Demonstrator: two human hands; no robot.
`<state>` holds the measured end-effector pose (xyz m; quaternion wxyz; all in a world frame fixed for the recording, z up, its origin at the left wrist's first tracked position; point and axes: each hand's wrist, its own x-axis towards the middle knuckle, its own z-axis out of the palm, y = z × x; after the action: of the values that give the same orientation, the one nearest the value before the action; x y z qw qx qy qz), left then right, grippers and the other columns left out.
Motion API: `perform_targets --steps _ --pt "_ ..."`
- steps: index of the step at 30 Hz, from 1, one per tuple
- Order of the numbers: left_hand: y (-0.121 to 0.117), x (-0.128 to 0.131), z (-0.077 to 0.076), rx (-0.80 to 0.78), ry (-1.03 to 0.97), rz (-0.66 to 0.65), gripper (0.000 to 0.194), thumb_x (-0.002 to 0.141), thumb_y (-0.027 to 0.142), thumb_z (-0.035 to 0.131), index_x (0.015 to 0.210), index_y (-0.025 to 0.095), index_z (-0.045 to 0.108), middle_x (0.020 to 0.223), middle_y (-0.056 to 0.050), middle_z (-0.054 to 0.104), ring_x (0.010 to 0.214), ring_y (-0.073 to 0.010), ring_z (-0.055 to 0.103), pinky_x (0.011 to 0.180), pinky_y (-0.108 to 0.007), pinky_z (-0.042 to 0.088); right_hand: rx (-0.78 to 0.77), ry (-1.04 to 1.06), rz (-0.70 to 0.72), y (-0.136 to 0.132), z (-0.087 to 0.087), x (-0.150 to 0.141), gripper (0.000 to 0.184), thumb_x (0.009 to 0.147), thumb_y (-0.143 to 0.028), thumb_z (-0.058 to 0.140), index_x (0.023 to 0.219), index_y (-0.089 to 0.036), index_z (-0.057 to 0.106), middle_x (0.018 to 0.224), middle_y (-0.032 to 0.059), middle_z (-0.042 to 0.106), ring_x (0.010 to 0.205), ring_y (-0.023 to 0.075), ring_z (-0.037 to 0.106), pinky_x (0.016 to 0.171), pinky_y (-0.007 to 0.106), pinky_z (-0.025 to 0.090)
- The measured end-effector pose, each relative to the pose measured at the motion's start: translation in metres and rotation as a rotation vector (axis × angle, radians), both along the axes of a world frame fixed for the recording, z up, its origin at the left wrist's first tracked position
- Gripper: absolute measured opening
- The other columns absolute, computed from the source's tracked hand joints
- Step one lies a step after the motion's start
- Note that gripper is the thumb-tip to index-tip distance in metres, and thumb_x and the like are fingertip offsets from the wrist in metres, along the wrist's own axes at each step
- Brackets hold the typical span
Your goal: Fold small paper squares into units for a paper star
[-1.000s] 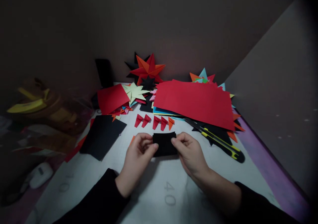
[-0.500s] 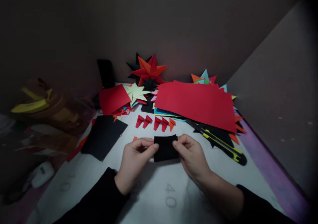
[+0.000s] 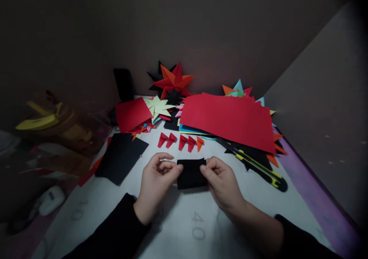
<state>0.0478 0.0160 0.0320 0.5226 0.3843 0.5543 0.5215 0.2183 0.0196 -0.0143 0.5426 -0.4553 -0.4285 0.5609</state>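
A small rectangle of black paper (image 3: 192, 174) is held up above the white mat, apparently folded, with layered edges along its top. My left hand (image 3: 159, 182) pinches its left side between thumb and fingers, the forefinger lifted off the paper. At the right side, my right hand (image 3: 224, 180) grips the paper with the thumb on the front face; its other fingers are curled behind. Just beyond the paper stand several small folded red pieces (image 3: 182, 142) in a row, with a folded orange piece (image 3: 199, 143) at the right end.
Red sheets (image 3: 227, 121) lie stacked at the back right, a yellow-and-black utility knife (image 3: 258, 167) beside them. Black sheets (image 3: 120, 159) and a red sheet (image 3: 133, 115) lie left. Paper stars (image 3: 174, 79) lean on the wall. A white case (image 3: 51, 200) sits at far left.
My left forefinger has lifted and straightened away from the paper. The black paper is slightly lower and still between both hands. The whole view has shifted a little.
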Motion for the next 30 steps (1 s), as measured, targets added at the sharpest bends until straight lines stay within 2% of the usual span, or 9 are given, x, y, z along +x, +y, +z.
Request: perform_targets --steps 2,5,10,17,22,30 --pt "0.0003 -0.0001 -0.0003 -0.009 0.025 -0.008 0.026 0.064 0.025 0.077 0.086 0.016 0.067 0.062 0.002 0.066 0.053 -0.0099 0.057 0.053 -0.021 0.046 0.001 -0.001 -0.001 -0.0001 -0.0005 0.0001 0.026 0.078 -0.032 0.069 0.064 -0.020 0.051 0.067 -0.0024 0.051 0.062 0.0123 0.042 0.058 0.025 0.035" --pt "0.0004 -0.0006 -0.0016 -0.021 0.056 -0.001 0.019 0.064 0.025 0.078 0.077 0.014 0.070 0.066 -0.002 0.069 0.057 -0.0117 0.060 0.055 -0.022 0.047 0.005 -0.004 -0.009 -0.0003 -0.0007 -0.0002 0.026 0.078 -0.031 0.069 0.064 -0.020 0.051 0.067 -0.0028 0.050 0.062 0.0122 0.042 0.059 0.025 0.034" --pt "0.0001 -0.0012 -0.0056 -0.032 0.067 -0.004 0.018 0.063 0.027 0.078 0.074 0.014 0.071 0.066 -0.002 0.070 0.057 -0.0120 0.060 0.054 -0.023 0.047 -0.024 -0.009 -0.029 -0.0002 -0.0019 -0.0015 0.027 0.078 -0.034 0.070 0.063 -0.020 0.052 0.066 -0.0026 0.052 0.062 0.0122 0.043 0.058 0.025 0.035" --pt "0.0000 -0.0016 -0.0021 -0.002 0.082 -0.024 0.022 0.063 0.026 0.078 0.082 0.016 0.072 0.070 -0.003 0.070 0.063 -0.0141 0.062 0.059 -0.024 0.051 -0.061 -0.036 -0.040 0.0003 -0.0022 -0.0016 0.028 0.077 -0.037 0.070 0.063 -0.020 0.052 0.063 -0.0030 0.052 0.060 0.0122 0.043 0.056 0.024 0.034" --pt "-0.0014 -0.0026 0.0011 0.056 0.112 -0.069 0.028 0.066 0.023 0.076 0.094 0.018 0.073 0.069 0.000 0.065 0.061 -0.0113 0.058 0.057 -0.022 0.048 -0.063 -0.017 -0.040 -0.0002 -0.0011 -0.0016 0.027 0.078 -0.034 0.069 0.063 -0.020 0.051 0.063 -0.0035 0.051 0.060 0.0117 0.042 0.056 0.024 0.034" --pt "-0.0014 -0.0041 -0.0001 0.076 0.199 -0.127 0.020 0.070 0.026 0.073 0.089 0.018 0.075 0.067 -0.001 0.064 0.059 -0.0112 0.054 0.056 -0.022 0.045 -0.097 0.001 -0.047 -0.0015 0.0024 -0.0024 0.027 0.076 -0.031 0.070 0.062 -0.019 0.050 0.062 -0.0038 0.049 0.059 0.0113 0.040 0.055 0.024 0.032"
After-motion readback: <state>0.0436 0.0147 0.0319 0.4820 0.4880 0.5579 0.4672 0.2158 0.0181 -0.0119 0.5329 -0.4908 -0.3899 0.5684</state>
